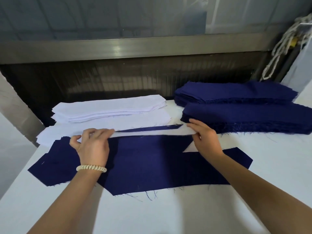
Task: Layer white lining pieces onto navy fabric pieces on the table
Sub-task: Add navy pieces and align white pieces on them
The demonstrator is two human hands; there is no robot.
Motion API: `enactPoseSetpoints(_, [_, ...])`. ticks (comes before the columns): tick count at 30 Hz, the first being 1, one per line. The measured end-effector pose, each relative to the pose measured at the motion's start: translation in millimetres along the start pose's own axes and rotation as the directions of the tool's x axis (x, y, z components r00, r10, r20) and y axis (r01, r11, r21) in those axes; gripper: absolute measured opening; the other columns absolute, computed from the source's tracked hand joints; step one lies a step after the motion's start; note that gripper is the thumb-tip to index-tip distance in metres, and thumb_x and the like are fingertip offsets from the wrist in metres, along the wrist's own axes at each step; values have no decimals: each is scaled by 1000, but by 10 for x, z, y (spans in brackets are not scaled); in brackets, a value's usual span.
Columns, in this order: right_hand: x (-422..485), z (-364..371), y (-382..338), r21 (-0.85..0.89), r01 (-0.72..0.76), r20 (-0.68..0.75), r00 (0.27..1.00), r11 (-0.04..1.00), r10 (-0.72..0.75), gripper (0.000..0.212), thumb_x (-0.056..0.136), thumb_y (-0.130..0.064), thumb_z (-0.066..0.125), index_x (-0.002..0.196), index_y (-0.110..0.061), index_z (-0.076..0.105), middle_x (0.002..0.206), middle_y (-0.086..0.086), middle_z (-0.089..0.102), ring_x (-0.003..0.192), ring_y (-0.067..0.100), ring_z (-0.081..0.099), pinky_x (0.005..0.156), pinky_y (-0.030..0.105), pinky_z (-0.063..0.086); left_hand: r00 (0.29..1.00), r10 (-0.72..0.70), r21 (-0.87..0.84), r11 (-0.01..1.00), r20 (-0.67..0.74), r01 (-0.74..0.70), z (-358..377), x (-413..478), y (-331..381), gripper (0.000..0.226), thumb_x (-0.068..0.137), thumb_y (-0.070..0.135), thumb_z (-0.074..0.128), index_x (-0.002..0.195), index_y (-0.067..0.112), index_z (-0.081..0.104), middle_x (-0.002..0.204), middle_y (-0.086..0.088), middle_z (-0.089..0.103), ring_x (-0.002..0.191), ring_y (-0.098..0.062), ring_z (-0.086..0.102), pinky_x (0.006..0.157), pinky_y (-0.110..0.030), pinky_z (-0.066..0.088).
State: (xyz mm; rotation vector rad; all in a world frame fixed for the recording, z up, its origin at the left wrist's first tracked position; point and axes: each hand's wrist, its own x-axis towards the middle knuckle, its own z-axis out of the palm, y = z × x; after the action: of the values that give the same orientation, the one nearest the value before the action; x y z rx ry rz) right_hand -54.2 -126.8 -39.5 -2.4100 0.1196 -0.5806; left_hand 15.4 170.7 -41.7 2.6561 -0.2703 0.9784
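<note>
White lining piece [152, 133], pinched at its ends by left hand [92, 144] and right hand [205, 139], spans the navy fabric piece [152, 166] on the table [168, 213]. Edges should probably be matched before release.

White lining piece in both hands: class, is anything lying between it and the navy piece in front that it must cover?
Nothing visible does. The left hand and right hand hold the white lining piece at the far edge of the navy piece, with no other cloth on it.
</note>
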Motion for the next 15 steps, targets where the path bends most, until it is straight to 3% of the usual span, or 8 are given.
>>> enactPoseSetpoints(3, [-215, -110, 173, -81, 19, 70, 997, 996, -14, 38, 85, 10, 54, 120, -2, 62, 130, 8, 57, 121, 23, 53, 103, 20, 32, 993, 69, -53, 997, 93, -64, -55, -183, 12, 40, 73, -11, 67, 90, 24, 77, 87, 3, 73, 91, -29, 62, 86, -42, 18])
enactPoseSetpoints(7, [-440, -224, 259, -92, 32, 59, 998, 995, -27, 38, 80, 12, 59, 115, -2, 66, 124, 9, 61, 114, 25, 58, 97, 24, 39, 951, 171, -200, 972, 258, -121, -167, -316, -17, 43, 68, -9, 74, 83, 31, 77, 92, 11, 72, 86, -21, 64, 75, -28, 10])
enactPoseSetpoints(12, [-698, -348, 323, -95, -1, 62, 998, 995, 7, 42, 79, 14, 58, 114, -7, 67, 123, 4, 62, 114, 22, 56, 100, 26, 36, 919, 269, -285, 940, 288, -186, -314, -483, -14, 47, 61, -13, 78, 79, 30, 76, 90, 17, 70, 82, -2, 54, 69, -28, 12])
enactPoseSetpoints(15, [-767, -432, 365, -96, -26, 58, 998, 995, 31, 42, 79, 15, 57, 113, -7, 68, 124, 3, 61, 114, 21, 56, 99, 24, 35, 910, 283, -303, 934, 302, -190, -347, -564, 6, 46, 65, -13, 76, 81, 30, 76, 90, 19, 69, 81, -5, 57, 73, -31, 16])
